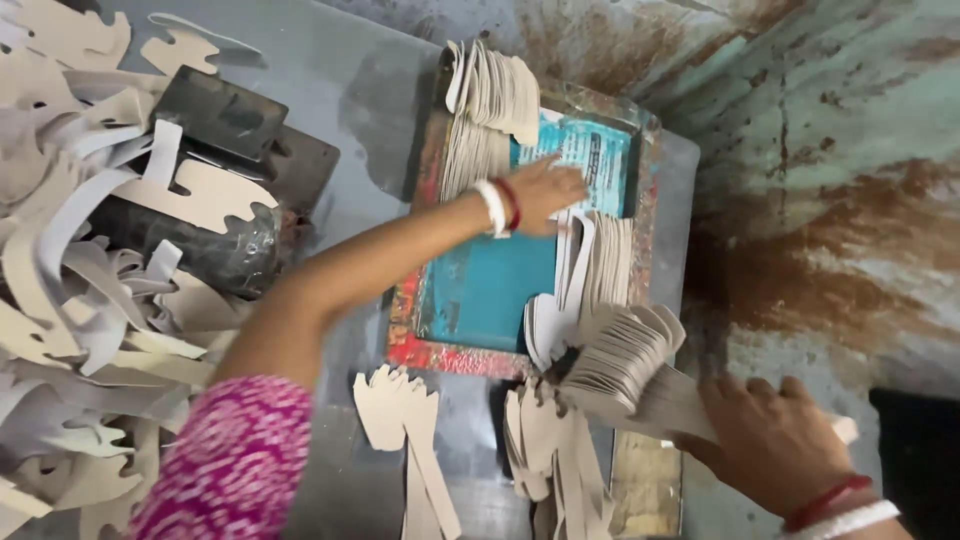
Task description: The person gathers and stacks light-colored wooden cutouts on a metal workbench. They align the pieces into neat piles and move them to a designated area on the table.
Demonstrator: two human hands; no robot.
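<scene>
**Two hands sorting spoon-shaped cardboard cutouts at a cutting block**

Seen from above. The left hand (545, 190) reaches forward, its fingers spread flat and pressing on a row of pale cutouts (590, 262) that lies on a blue cutting block (480, 290) with a worn red border. Just beyond the fingers sits a second stack of cutouts (492, 110), standing on edge along the block's far side.

The right hand (770, 435), close to the body, is closed around the handle ends of a fanned bundle of cutouts (625, 360), whose rounded ends tilt toward the block.

Below the block, between the two arms, more loose cutouts (410, 420) lie on the grey table (340, 80). Far to the left of the left arm, a heap of cardboard scrap (80, 300) surrounds a dark metal machine (235, 125).

As a judgement, the work looks well under way: several stacks are already cut and gathered, while pieces on the block and table remain loose.

Motion blurs the fanned bundle, so its count is unclear. The right wrist is cut off by the frame edge, and the left palm hides what lies under it.
</scene>
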